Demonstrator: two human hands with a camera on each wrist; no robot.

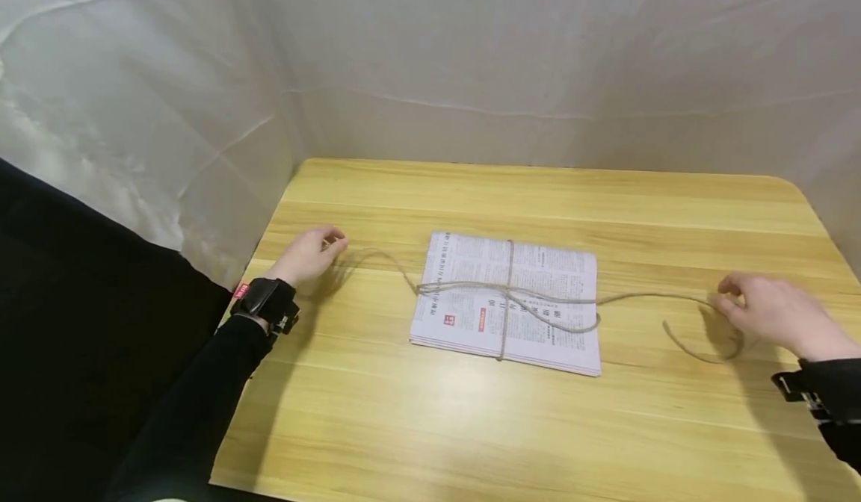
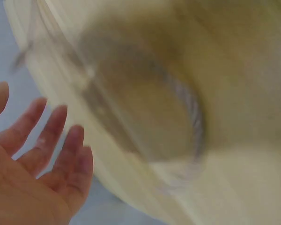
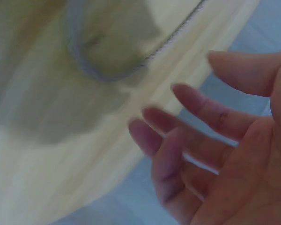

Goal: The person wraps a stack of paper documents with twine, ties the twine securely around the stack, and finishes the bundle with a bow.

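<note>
White sheeting is hanging behind a pale wooden table (image 1: 673,211), and we are seeing a stack of newspapers (image 1: 511,300) lying flat near its middle, with twine (image 1: 504,290) crossing over the top and knotting at the centre.

Our left hand (image 1: 308,254) is resting at the table's left side, well apart from the stack, with one twine tail running toward its fingertips. The wrist view is showing those fingers (image 2: 61,140) spread and relaxed, gripping nothing. Our right hand (image 1: 773,309) is hovering near the right edge, beside the other tail, which is curling loosely in front of it; its fingers (image 3: 192,112) are looking slack and apart too (both wrist views are blurring badly).

Risk-wise, we are judging that with both tails lying slack the knot could be loosening, and the stack's sheets could be fanning out. A tail near the table edge could also be catching on a sleeve and dragging the bundle sideways.
</note>
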